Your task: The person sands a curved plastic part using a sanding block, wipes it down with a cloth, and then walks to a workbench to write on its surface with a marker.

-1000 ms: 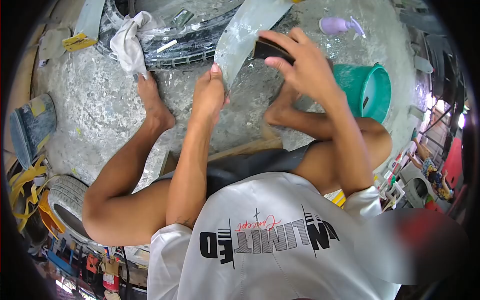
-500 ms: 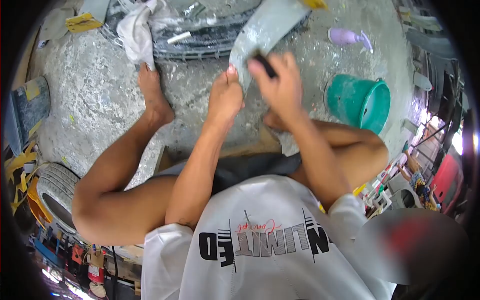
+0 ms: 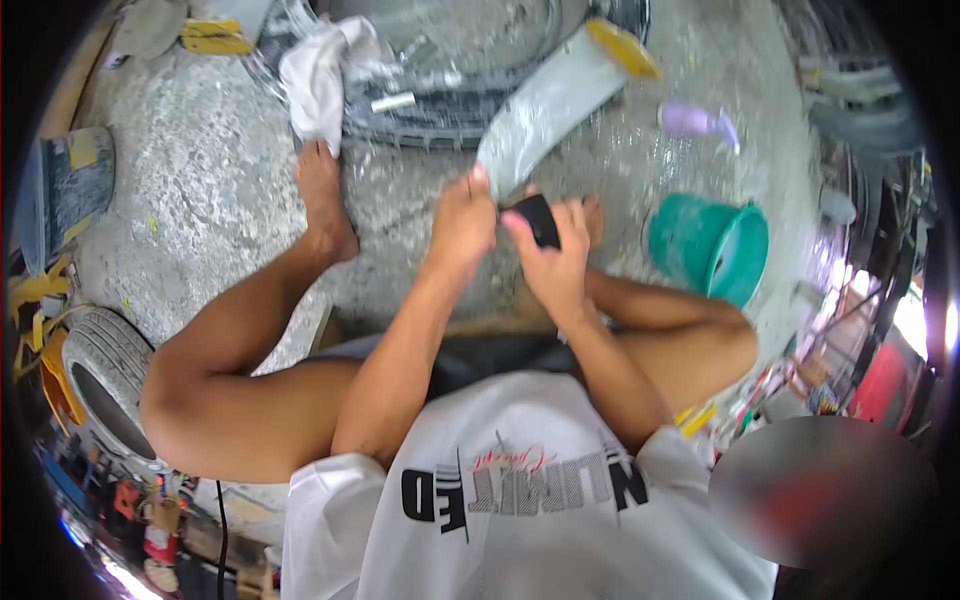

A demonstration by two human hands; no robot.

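Note:
My left hand (image 3: 465, 222) is closed on the near end of a long, curved, wet-looking grey panel (image 3: 548, 110), thumb on top. The panel's far end carries yellow tape (image 3: 625, 48) and slants away to the right, over a black tyre (image 3: 430, 120) lying on the floor. In my right hand (image 3: 558, 262) is a flat black sanding block (image 3: 535, 220), pinched between thumb and fingers. The block is close to the panel's near end; whether they touch is unclear.
A white cloth (image 3: 318, 85) and a white stick (image 3: 393, 102) lie on the tyre. To the right are a green bucket (image 3: 690, 245) and a purple spray bottle (image 3: 690, 120). A dark bucket (image 3: 75, 190) and another tyre (image 3: 110, 375) stand at left.
My right hand has drawn the black sanding block back along the panel toward my body. My left hand keeps its hold on the panel. The whole view has shifted slightly.

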